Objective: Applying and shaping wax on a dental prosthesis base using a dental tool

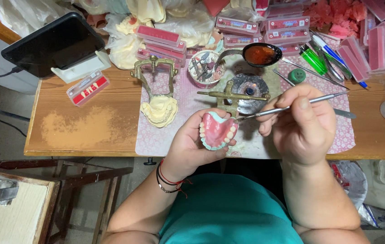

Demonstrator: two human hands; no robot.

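A pink wax denture set with a row of pale teeth is cradled in the left hand, above the near edge of the wooden bench. A slim metal carving tool is pinched in the right hand, its tip laid against the denture's right rim. The teeth appear fully seated already; the wax trimming looks partly done, with smoothing judged to be left. Just beyond, a round metal burner is seen, and to the left a brass articulator carrying a yellow plaster cast.
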